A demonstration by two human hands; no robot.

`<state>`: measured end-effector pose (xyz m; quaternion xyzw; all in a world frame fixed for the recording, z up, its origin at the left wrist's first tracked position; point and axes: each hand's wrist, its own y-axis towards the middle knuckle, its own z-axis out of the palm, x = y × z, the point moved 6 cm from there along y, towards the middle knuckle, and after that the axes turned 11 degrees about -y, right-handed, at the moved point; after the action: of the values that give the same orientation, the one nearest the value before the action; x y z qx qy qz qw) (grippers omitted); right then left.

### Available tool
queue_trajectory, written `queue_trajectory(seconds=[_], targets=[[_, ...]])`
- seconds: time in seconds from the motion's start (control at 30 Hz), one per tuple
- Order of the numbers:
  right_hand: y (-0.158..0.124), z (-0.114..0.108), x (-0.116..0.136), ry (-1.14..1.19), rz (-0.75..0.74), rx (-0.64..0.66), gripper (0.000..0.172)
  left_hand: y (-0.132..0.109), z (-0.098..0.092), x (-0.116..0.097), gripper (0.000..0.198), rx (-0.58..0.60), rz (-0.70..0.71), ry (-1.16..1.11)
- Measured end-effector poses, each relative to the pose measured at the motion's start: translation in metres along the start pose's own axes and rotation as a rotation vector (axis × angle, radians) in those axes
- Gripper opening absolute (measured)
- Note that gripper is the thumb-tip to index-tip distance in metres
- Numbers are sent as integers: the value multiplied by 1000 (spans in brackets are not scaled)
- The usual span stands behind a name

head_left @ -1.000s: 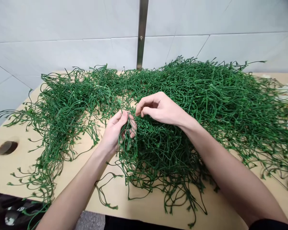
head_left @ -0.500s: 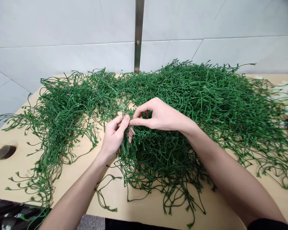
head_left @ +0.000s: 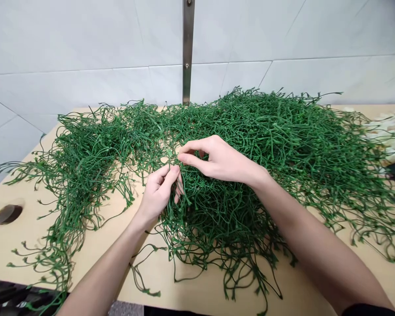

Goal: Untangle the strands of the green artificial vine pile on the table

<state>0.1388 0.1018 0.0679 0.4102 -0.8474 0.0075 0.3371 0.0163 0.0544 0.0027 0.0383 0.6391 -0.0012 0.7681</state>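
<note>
Left arm: bare forearm, enters at the lower edge left of centre and runs diagonally up toward the middle of the table (head_left: 26, 232).
Left hand (head_left: 158, 191): palm turned inward to the right, wrist straight. The fingers are curled and the thumb is laid against the index finger. It is closed around the stem bundle (head_left: 184, 210) near the bundle's top.
Right arm: bare forearm, enters at the lower right corner and crosses over the near part of the green heap. A dark sleeve edge shows at the frame border.
Right hand (head_left: 222, 161): back of the hand up, knuckles raised. Thumb and index finger are pressed together in a pinch at the upper end of the stem bundle. The other fingers are folded under the palm.
Hand spacing: the right fingertips lie just above and beside the left fingertips, almost touching.
Stem bundle: hangs from the two grips. Its loose ends spread downward over the near table edge.
Stem heap (head_left: 292, 140): tangled green plastic stems, spread across most of the table from left to right, behind and under both hands. The held bundle merges into it.
Table hole (head_left: 7, 214): dark oval opening at the left side, well apart from the hands.
Pale items (head_left: 390, 138): at the right edge, too blurred to identify.
Metal strip (head_left: 187, 52): vertical, on the white tiled wall (head_left: 69, 48) behind the table.
</note>
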Motion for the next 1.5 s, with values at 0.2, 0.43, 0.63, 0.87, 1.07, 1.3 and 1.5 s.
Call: queue_trajectory(seconds=[0.2, 0.43, 0.63, 0.87, 1.07, 1.3, 1.5], targets=[[-2, 4, 0, 71, 63, 157, 20, 1, -2, 2, 41, -20, 2, -26], [1, 2, -7, 95, 55, 157, 11, 1, 0, 5, 45, 0, -24, -1], [1, 9, -11, 257, 139, 194, 8, 0, -3, 3, 44, -18, 31, 120], [1, 18, -24, 709, 253, 282, 27, 0, -7, -3, 43, -72, 106, 157], [1, 20, -30, 751, 337, 255, 20, -1, -9, -9, 37, -93, 169, 232], [-3, 18, -23, 616, 359, 341, 17, -4, -6, -16, 34, -102, 284, 378], [-3, 20, -15, 548, 262, 406, 13, -5, -3, -16, 31, -56, 314, 454]])
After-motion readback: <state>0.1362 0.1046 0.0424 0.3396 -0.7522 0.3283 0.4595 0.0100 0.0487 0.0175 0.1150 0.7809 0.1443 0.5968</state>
